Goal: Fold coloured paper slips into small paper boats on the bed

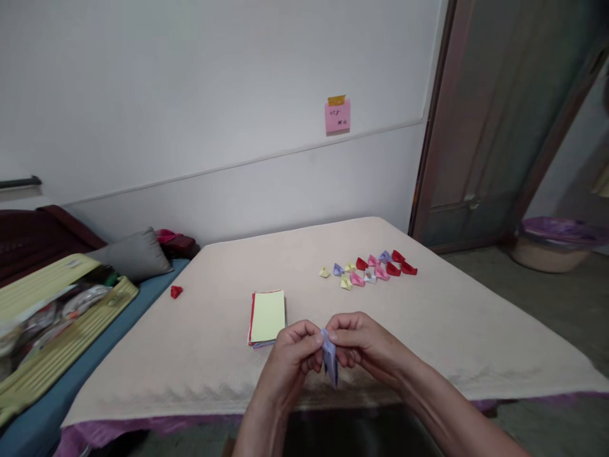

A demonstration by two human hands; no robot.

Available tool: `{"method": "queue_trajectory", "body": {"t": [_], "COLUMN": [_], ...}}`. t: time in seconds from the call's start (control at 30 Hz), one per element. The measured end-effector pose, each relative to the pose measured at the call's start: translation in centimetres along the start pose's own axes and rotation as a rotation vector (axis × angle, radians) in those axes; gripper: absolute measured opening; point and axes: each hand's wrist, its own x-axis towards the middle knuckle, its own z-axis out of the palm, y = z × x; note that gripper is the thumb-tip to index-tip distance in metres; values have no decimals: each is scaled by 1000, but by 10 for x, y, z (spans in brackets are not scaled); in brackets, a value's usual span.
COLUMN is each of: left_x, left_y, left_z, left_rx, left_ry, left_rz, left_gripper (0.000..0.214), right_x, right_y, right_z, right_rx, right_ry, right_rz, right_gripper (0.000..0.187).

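Observation:
My left hand (292,355) and my right hand (364,346) meet above the near edge of the table, both pinching a small folded lilac paper (330,362) between their fingertips. Just beyond the left hand lies a stack of coloured paper sheets (267,316), yellow on top, with red at the edge. Farther right on the cloth sits a cluster of several small folded paper pieces (373,268) in red, pink, yellow and lilac. One red folded piece (176,291) lies alone at the left.
A cream cloth covers the table (451,330). At the left a blue bed (42,419) carries a grey pillow (130,255) and a yellow-green bag (61,317). A pink note (337,115) hangs on the wall. A door (499,120) and a basin (554,244) stand at the right.

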Motion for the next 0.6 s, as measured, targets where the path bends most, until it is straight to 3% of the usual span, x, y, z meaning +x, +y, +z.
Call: {"method": "queue_trajectory", "body": {"t": [0.37, 0.6], "left_x": [0, 3], "left_y": [1, 0], "left_z": [1, -2], "left_rx": [109, 178], "left_ry": [52, 63], "left_rz": [15, 27], "left_gripper": [16, 16], "right_x": [-1, -1], "right_y": [-2, -3], "right_z": [3, 5], "right_rx": [-189, -262], "right_ry": [47, 54], "right_rz": [-60, -62], "right_gripper": [12, 20]}}
